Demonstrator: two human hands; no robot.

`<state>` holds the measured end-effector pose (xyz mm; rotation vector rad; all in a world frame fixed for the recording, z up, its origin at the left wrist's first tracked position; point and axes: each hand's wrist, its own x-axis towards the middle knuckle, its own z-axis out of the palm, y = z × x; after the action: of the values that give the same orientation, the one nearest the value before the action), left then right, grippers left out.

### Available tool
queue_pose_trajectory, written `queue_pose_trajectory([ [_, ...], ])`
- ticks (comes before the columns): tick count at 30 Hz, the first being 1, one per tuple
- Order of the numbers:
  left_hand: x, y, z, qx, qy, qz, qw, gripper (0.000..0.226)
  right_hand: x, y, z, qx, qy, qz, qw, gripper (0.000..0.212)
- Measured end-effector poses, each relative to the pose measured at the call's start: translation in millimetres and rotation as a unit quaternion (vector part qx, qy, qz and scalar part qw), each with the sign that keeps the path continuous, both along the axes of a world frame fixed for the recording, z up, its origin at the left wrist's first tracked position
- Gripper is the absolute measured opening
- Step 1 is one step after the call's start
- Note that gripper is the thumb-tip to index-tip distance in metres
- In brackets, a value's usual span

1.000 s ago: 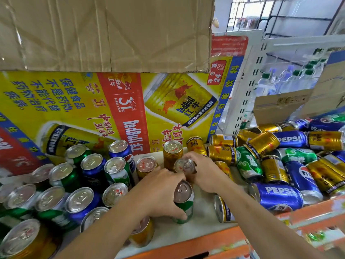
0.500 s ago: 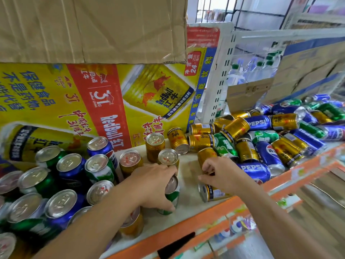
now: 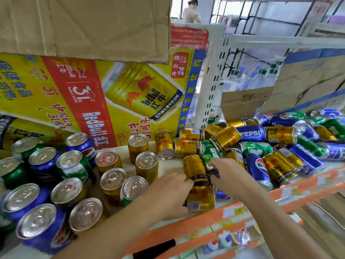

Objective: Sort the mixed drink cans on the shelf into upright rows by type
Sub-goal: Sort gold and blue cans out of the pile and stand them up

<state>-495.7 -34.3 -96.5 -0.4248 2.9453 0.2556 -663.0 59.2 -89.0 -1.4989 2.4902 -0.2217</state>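
Leftward, upright silver-topped cans (image 3: 43, 159), blue, green and gold, stand on the orange-edged shelf (image 3: 302, 190). My left grip (image 3: 168, 195) curls round a gold ribbed metal can (image 3: 201, 200) lying at the shelf's front edge. My right grip (image 3: 229, 174) touches a second gold can (image 3: 193, 166) just behind; blur hides whether it clasps. Farther right lies a heap of mixed cans (image 3: 280, 146). I would stand each gold can beside the upright gold ones, well back from the edge.

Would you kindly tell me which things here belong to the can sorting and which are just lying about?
Job: gold cans, blue cans, green cans, left hand, right hand, shelf.
Lying about: cardboard box, yellow carton, water bottles.
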Motion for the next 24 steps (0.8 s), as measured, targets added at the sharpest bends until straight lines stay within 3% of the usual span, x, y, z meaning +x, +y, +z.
queue_pose_trajectory([
  [4,-32,21,-18,0.008,-0.023,0.076,0.997,0.062,-23,-3,-15,-0.005,-0.029,0.094,0.995,0.016],
  [9,-41,32,-19,-0.031,-0.03,0.138,0.989,0.067,-42,-22,-19,-0.04,-0.071,0.168,0.982,0.036],
  [12,-36,36,-18,-0.035,-0.042,0.169,0.984,0.067,-39,-41,-15,-0.066,-0.075,0.17,0.98,0.037],
  [17,-16,38,-14,0.001,-0.037,0.248,0.968,0.066,-24,-71,-24,0.027,-0.021,0.167,0.985,0.057],
  [19,-10,39,-10,0.021,-0.019,0.276,0.961,0.069,-20,-79,-28,0.047,-0.056,0.154,0.985,0.064],
  [21,-6,41,-8,0.055,0.008,0.295,0.954,0.068,-20,-83,-31,0.049,-0.117,0.133,0.983,0.058],
  [24,-3,41,-4,0.097,0.084,0.323,0.938,0.069,-27,-82,-33,0.014,-0.226,0.095,0.969,0.062],
])
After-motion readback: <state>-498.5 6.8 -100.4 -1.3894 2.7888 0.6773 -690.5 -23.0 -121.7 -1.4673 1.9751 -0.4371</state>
